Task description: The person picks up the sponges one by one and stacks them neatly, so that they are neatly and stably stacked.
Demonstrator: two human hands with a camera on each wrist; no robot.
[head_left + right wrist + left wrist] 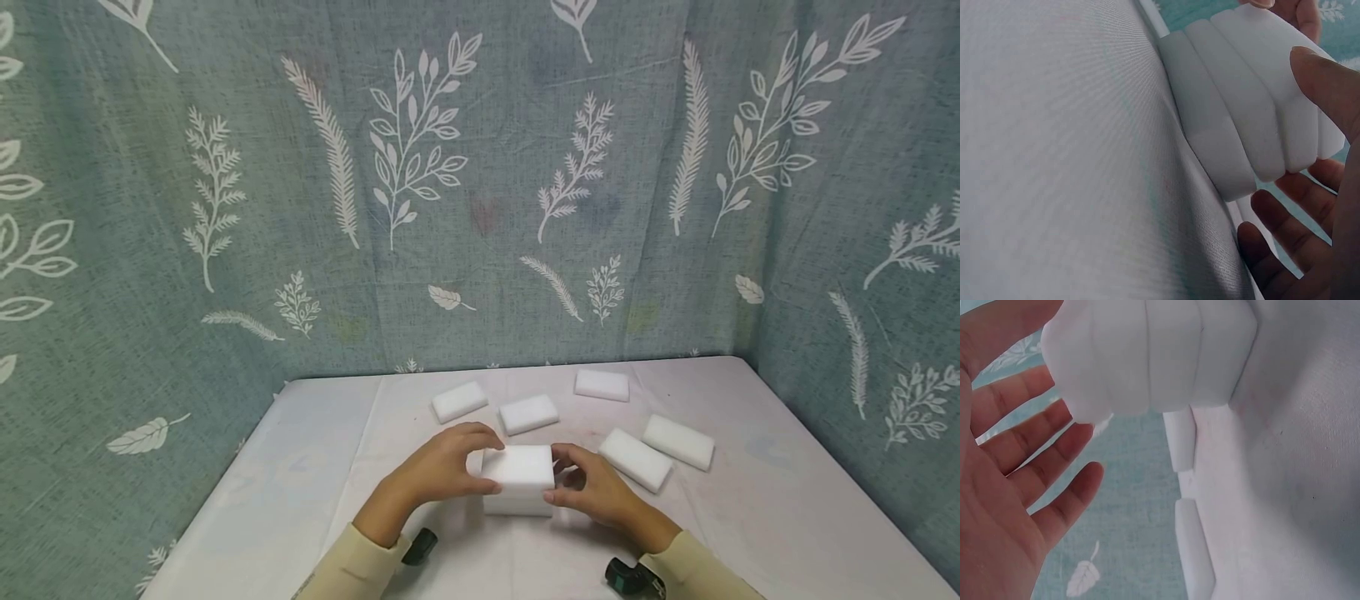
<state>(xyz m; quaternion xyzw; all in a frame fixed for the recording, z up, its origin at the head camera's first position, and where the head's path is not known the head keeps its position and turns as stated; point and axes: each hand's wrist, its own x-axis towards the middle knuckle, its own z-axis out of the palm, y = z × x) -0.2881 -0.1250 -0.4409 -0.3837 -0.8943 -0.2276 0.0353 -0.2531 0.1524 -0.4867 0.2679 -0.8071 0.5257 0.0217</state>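
Note:
Several white sponges, shaped as flat rectangular blocks, lie one on top of another in a stack (519,477) near the middle of the table. My left hand (448,468) holds the stack's upper left end, thumb at the front and fingertips at the back edge. At the right end, my right hand (596,490) has its thumb on the front corner and its fingers bent round behind. The left wrist view shows the layered sponges (1147,356) with the lower fingers spread apart from them. In the right wrist view, the thumb lies against the upper sponges (1266,87).
More loose sponges lie flat behind the stack: one at the back left (459,402), one just behind (528,414) and one at the back (602,385). A pair (636,460) sits to the right. A leaf-patterned curtain (480,183) surrounds the white-covered table (337,467).

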